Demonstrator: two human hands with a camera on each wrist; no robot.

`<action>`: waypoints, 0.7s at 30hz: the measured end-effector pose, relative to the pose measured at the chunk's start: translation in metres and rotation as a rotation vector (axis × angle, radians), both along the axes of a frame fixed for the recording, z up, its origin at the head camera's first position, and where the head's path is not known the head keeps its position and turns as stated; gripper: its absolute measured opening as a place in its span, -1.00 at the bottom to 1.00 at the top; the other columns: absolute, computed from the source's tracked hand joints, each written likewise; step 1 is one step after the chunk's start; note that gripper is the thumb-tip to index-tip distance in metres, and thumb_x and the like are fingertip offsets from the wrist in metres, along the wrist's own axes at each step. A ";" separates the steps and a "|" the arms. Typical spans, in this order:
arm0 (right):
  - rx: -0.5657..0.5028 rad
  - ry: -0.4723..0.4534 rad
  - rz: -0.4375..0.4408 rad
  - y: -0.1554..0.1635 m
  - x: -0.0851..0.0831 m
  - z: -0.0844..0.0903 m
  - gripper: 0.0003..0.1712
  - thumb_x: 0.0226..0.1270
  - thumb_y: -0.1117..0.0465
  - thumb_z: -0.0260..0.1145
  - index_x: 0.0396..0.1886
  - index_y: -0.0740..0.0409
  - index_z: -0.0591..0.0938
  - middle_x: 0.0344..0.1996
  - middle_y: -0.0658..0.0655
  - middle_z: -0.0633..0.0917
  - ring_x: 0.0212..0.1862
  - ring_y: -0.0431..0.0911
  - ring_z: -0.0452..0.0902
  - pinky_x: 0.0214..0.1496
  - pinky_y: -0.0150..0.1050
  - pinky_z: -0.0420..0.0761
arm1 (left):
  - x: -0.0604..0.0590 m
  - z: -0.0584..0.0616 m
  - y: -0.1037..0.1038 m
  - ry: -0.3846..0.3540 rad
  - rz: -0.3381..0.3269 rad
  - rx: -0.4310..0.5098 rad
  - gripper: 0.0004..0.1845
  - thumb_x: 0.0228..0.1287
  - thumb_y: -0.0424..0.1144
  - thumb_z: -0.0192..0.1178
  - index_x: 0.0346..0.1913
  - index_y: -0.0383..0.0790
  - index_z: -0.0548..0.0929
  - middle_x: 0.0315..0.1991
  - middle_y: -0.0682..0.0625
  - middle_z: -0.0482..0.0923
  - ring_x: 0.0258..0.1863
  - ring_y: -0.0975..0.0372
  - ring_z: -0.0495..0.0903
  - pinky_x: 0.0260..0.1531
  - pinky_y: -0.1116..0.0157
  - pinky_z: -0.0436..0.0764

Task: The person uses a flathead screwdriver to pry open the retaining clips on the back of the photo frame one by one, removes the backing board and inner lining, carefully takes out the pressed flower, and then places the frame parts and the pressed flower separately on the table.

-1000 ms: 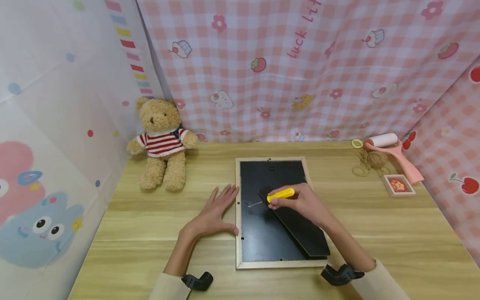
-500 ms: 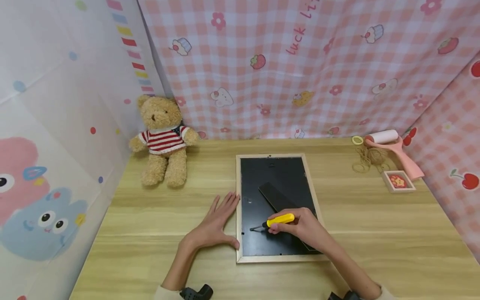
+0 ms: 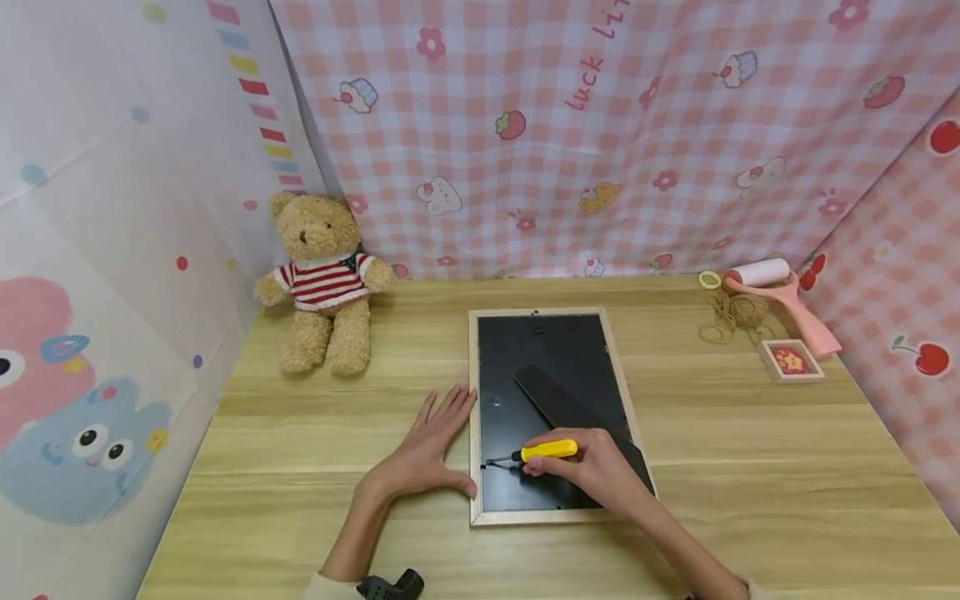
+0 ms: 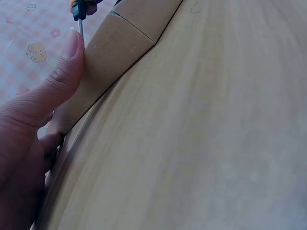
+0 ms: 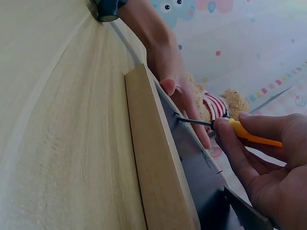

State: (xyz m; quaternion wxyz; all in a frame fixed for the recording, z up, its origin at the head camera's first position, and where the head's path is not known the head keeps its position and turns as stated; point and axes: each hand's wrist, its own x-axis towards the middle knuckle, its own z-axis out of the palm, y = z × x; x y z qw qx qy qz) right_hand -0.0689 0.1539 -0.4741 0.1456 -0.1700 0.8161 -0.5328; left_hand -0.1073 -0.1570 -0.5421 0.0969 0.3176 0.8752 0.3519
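My right hand (image 3: 600, 475) covers the lower right of the frame's black backing (image 3: 551, 358) and the stand's lower end, the screwdriver (image 4: 76, 12) is cut off at the upper left edge of the left wrist view, and its tip on the frame is too small to make out.

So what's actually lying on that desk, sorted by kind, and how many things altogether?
Picture frames: 2 — large frame, small red frame
Screwdrivers: 1 — yellow screwdriver, gripped by the right hand
Teddy bears: 1 — teddy bear
Lint rollers: 1 — pink lint roller
Twine bundles: 1 — twine
Tape rolls: 1 — yellow tape ring
Total: 7
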 end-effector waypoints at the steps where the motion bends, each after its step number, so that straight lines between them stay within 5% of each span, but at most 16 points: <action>1: 0.005 0.006 -0.001 0.000 0.000 0.000 -0.70 0.44 0.17 0.57 0.10 0.14 0.87 -0.16 0.02 0.92 -0.16 -0.24 0.84 0.02 -0.42 0.75 | 0.000 0.000 0.000 -0.001 0.001 -0.001 0.66 -0.18 0.90 0.01 0.82 -0.18 -0.17 0.83 -0.14 -0.23 0.83 0.01 -0.27 0.70 0.27 -0.62; 21: -0.131 -0.054 0.024 -0.006 0.004 -0.002 -0.70 0.47 0.27 0.52 0.10 0.32 0.82 -0.14 0.20 0.90 -0.15 -0.18 0.88 -0.01 -0.36 0.83 | 0.001 -0.002 0.000 0.038 0.001 0.017 0.64 -0.14 0.89 -0.01 0.82 -0.20 -0.15 0.82 -0.18 -0.20 0.82 -0.04 -0.22 0.70 0.27 -0.62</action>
